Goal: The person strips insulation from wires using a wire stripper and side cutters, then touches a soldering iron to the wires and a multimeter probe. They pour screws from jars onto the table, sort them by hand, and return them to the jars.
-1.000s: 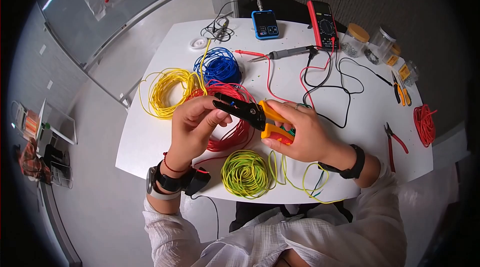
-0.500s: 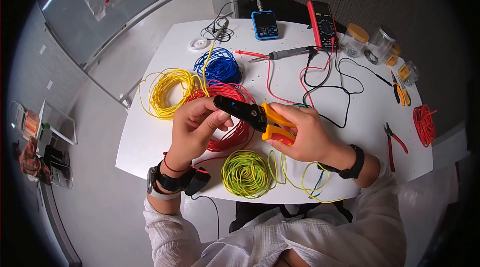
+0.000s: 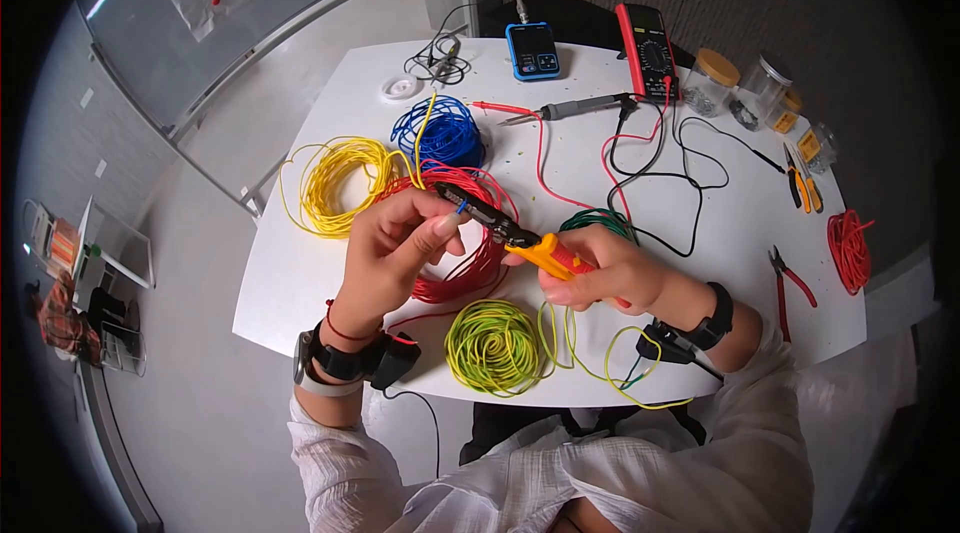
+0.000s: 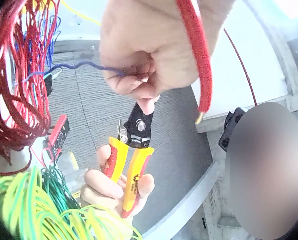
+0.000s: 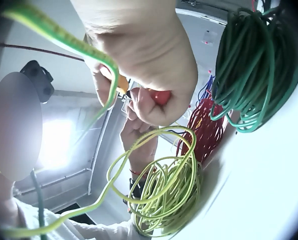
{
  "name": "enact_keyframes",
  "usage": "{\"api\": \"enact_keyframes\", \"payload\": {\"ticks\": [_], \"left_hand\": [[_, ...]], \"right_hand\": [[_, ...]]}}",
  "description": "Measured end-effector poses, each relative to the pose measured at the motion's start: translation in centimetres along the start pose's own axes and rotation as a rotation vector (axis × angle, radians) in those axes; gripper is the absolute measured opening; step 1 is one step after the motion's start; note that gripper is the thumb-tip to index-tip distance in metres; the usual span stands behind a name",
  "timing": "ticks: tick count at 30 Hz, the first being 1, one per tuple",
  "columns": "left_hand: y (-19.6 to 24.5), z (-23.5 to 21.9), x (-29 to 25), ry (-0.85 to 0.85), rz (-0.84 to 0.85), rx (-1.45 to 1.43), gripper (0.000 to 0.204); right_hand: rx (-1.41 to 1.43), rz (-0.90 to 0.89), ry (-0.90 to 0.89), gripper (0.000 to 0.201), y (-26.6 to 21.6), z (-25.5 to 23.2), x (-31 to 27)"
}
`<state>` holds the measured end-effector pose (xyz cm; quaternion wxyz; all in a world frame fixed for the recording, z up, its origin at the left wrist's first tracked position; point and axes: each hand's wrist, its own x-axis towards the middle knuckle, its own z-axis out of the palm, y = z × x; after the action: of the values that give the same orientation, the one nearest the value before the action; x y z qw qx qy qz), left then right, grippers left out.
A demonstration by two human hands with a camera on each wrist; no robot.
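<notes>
A blue wire (image 4: 89,65) runs into the curled fingers of my left hand (image 3: 400,241), which pinches it between thumb and fingertips. Its short blue end (image 3: 461,206) shows above the thumb, right at the black head of the wire strippers (image 3: 553,257). My right hand (image 3: 612,273) grips the strippers by their yellow and red handles. In the left wrist view, the handles (image 4: 118,159) stand apart within the right hand's fingers, and the tip of the black head is hidden behind the left fingers.
Coils of red (image 3: 455,283), yellow (image 3: 325,195), blue (image 3: 440,133) and yellow-green wire (image 3: 490,348) lie around the hands on the white table (image 3: 280,283). Behind them are a soldering iron (image 3: 585,105), a multimeter (image 3: 650,53) and a blue-framed meter (image 3: 532,51). Jars (image 3: 710,83) and red-handled cutters (image 3: 790,288) stand or lie at right.
The strippers have turned from broad side up to nearly edge-on. My right hand has rolled and shifted slightly right and down. The left hand stays nearly still, pinching the wire.
</notes>
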<state>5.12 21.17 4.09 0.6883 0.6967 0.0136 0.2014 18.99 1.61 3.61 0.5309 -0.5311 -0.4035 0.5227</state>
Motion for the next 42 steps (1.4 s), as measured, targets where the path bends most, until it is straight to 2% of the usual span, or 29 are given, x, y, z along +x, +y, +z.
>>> {"api": "enact_keyframes", "payload": {"ticks": [2, 5, 8, 12, 14, 15, 17, 18, 20, 21, 23, 27, 29, 30, 32, 33, 34, 36, 40, 42], "left_hand": [[0.0, -0.1, 0.0, -0.003, -0.025, -0.026, 0.012], [-0.3, -0.4, 0.0, -0.020, -0.050, -0.062, 0.012], [0.0, -0.2, 0.1, -0.041, -0.045, -0.084, 0.012], [0.1, -0.3, 0.1, -0.068, -0.021, -0.055, 0.012], [-0.1, -0.3, 0.1, -0.089, 0.004, -0.072, 0.012], [-0.2, -0.3, 0.2, -0.090, 0.005, -0.072, 0.012], [-0.4, -0.1, 0.3, -0.069, 0.007, -0.056, 0.013], [-0.4, -0.1, 0.3, -0.069, 0.009, -0.056, 0.013], [-0.4, -0.2, 0.4, -0.124, 0.010, 0.013, 0.014], [-0.4, -0.3, 0.4, -0.125, 0.010, 0.013, 0.014], [-0.4, -0.3, 0.3, -0.176, -0.018, -0.001, 0.016], [-0.6, -0.5, 0.3, -0.203, 0.003, -0.001, 0.017], [-0.2, -0.4, 0.3, -0.157, -0.040, -0.034, 0.019], [-0.2, -0.4, 0.3, -0.157, -0.039, -0.033, 0.019], [-0.1, -0.6, 0.5, -0.169, -0.036, -0.047, 0.021], [-0.1, -0.6, 0.6, -0.169, -0.036, -0.047, 0.021], [0.0, -0.5, 0.8, -0.154, -0.056, -0.066, 0.021], [0.0, -0.7, 0.9, -0.136, -0.074, -0.083, 0.022], [-0.1, -0.7, 1.0, -0.138, -0.091, -0.135, 0.022], [-0.1, -0.6, 1.0, -0.133, -0.095, -0.140, 0.022]], "right_hand": [[0.293, 0.165, -0.113, 0.053, -0.5, -0.2, -0.2], [0.431, 0.197, -0.158, 0.052, 0.0, -0.1, -0.1], [0.441, 0.193, -0.189, 0.042, 0.3, -0.1, 0.0], [0.358, 0.177, -0.180, 0.042, 0.3, -0.1, 0.0], [-0.333, -0.151, 0.030, 0.048, 0.3, 0.1, 0.2], [-0.334, -0.151, 0.030, 0.048, 0.5, 0.0, 0.3], [-0.841, -0.499, 0.388, 0.056, 1.1, -0.1, 0.6], [-0.842, -0.500, 0.388, 0.056, 0.7, 0.1, 0.4], [-1.194, -0.463, 0.550, 0.060, -0.6, 0.5, -0.3], [-1.194, -0.463, 0.551, 0.060, -0.7, 0.5, -0.4], [-1.388, -0.500, 0.640, 0.061, -0.9, 0.4, -0.5], [-1.405, -0.547, 0.649, 0.060, -0.2, 0.1, -0.1], [-0.944, -0.583, 0.515, 0.055, 1.1, -0.2, 0.5], [-0.943, -0.584, 0.515, 0.055, 0.7, 0.0, 0.4], [-0.054, -0.069, 0.145, 0.049, -0.3, 0.4, 0.0], [0.103, 0.069, 0.072, 0.047, -0.4, 0.2, -0.2], [0.103, 0.069, 0.071, 0.047, -0.4, 0.2, -0.3], [0.504, 0.205, -0.082, 0.048, -0.3, 0.3, -0.3], [0.547, 0.220, -0.103, 0.051, -0.6, 0.8, -0.5], [0.650, 0.225, -0.181, 0.053, -0.4, 0.7, -0.4]]}}
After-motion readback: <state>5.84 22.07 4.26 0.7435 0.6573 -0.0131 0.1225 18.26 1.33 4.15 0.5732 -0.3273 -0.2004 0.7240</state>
